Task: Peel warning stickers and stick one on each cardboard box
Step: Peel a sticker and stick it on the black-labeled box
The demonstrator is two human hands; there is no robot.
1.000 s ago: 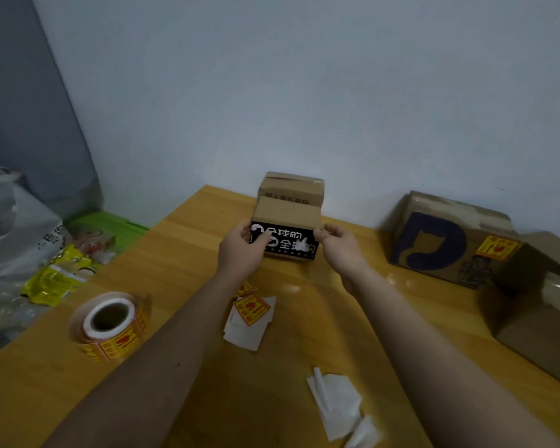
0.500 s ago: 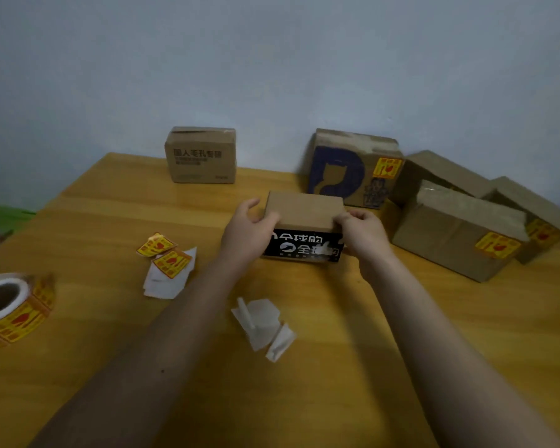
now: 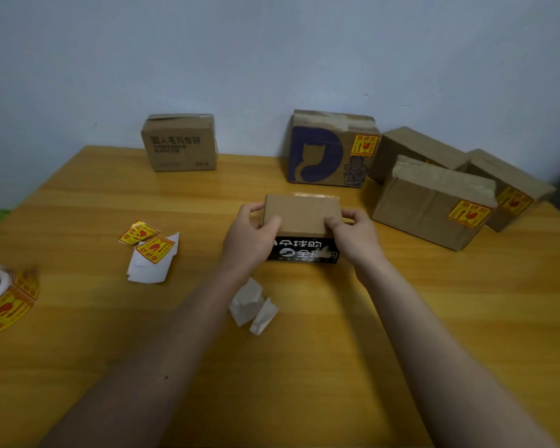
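Note:
A small cardboard box (image 3: 301, 215) with a black printed front sits on the wooden table (image 3: 401, 318) at the centre. My left hand (image 3: 249, 236) grips its left end and my right hand (image 3: 353, 236) grips its right end. Its top shows no sticker. Two loose yellow warning stickers (image 3: 147, 242) lie on white backing paper to the left. A sticker roll (image 3: 4, 297) sits at the far left edge. Against the wall stand a plain box with dark lettering (image 3: 180, 143) and a box with a blue cat print (image 3: 330, 148) bearing a sticker.
Three more brown boxes (image 3: 434, 202) cluster at the right, two showing yellow stickers. Crumpled white backing scraps (image 3: 253, 307) lie between my forearms. A pale wall closes the table's far side. Something green shows past the table's left edge.
Both hands have carried the small box from beside the wall to the table's centre and set it down. My view has swung right, bringing the boxes at the right into sight.

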